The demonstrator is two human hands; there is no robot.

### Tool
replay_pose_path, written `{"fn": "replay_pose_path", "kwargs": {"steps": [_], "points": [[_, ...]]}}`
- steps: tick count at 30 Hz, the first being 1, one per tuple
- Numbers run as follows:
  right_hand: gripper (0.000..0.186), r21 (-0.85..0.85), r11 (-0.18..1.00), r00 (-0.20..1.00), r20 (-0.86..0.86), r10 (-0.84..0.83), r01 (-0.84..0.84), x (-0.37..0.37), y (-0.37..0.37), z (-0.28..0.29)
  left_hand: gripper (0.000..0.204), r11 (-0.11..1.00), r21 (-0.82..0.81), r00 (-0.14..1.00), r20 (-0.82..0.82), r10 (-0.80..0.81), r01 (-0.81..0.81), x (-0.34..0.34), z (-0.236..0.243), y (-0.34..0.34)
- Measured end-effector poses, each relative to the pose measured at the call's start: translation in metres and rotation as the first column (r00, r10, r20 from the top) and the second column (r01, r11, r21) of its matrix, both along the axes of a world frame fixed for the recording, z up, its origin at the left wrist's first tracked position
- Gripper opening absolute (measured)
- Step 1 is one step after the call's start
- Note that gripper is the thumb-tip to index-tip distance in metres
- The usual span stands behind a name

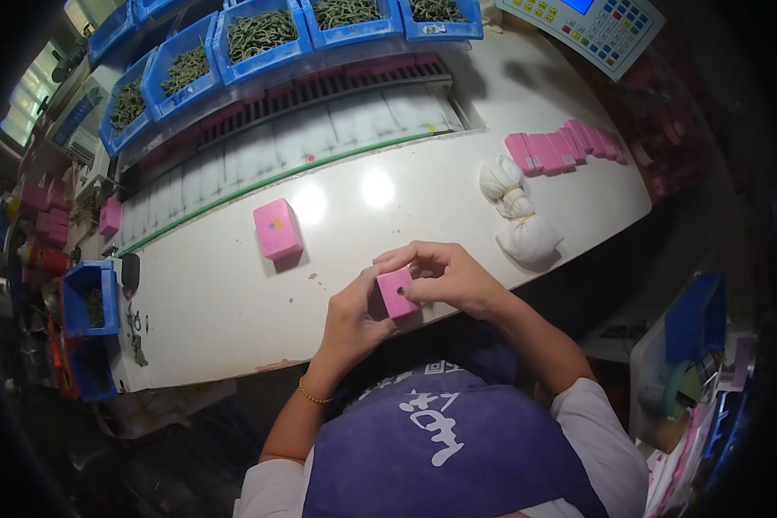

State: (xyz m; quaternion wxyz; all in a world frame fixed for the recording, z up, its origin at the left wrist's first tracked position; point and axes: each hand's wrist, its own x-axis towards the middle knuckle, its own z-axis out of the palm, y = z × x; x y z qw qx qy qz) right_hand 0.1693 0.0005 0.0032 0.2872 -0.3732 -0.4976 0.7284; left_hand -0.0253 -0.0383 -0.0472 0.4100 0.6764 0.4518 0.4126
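Observation:
Near the table's front edge, my left hand (354, 306) grips the left side of a small pink block (394, 300) with a dark round hole in its face. My right hand (453, 281) holds the same block from the top and right, its thumb by the hole. Farther back and left, another pink block (276, 242) with small coloured marks lies on the white table (207, 311). To the right lies a tied white cloth bundle (527, 233), with a row of several pink pieces (552, 152) behind it.
Blue bins (259, 39) of green stringy material line the back above a slotted strip and a panel with a green edge (233, 186). A keypad device (591, 30) sits at back right, more blue bins (91, 298) at left, a blue container (695, 315) at lower right.

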Motion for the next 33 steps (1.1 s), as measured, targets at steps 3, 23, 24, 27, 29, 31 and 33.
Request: {"fn": "replay_pose_path", "kwargs": {"steps": [3, 23, 24, 27, 29, 31, 33], "points": [[0.035, 0.036, 0.999, 0.999, 0.046, 0.013, -0.015, -0.002, -0.001, -0.003, 0.062, 1.000, 0.006, 1.000, 0.015, -0.004, 0.004, 0.002, 0.004, 0.001], [0.031, 0.125, 0.991, 0.988, 0.147, -0.057, 0.038, -0.008, -0.003, -0.008, 0.054, 0.991, 0.112, 0.981, -0.175, 0.086, -0.067, 0.002, 0.010, -0.001], [0.029, 0.171, 0.985, 0.978, 0.206, -0.042, 0.006, -0.009, -0.002, -0.005, 0.055, 0.992, 0.110, 0.982, -0.172, 0.082, -0.064, 0.001, 0.008, -0.001], [0.028, 0.212, 0.977, 0.964, 0.265, -0.030, -0.028, -0.009, -0.003, -0.003, 0.056, 0.993, 0.100, 0.984, -0.163, 0.075, -0.060, 0.002, 0.007, -0.001], [0.029, 0.206, 0.978, 0.965, 0.262, -0.024, -0.032, -0.007, -0.005, -0.003, 0.056, 0.994, 0.091, 0.984, -0.162, 0.077, -0.063, 0.002, 0.009, -0.001], [0.037, 0.201, 0.980, 0.972, 0.228, -0.050, 0.004, -0.005, -0.010, -0.002, 0.054, 0.994, 0.091, 0.982, -0.169, 0.082, -0.067, 0.003, 0.013, -0.001], [0.040, 0.330, 0.940, 0.965, 0.208, -0.157, 0.082, -0.003, -0.024, -0.001, 0.052, 0.992, 0.103, 0.981, -0.170, 0.090, -0.074, 0.005, 0.013, -0.002]]}}
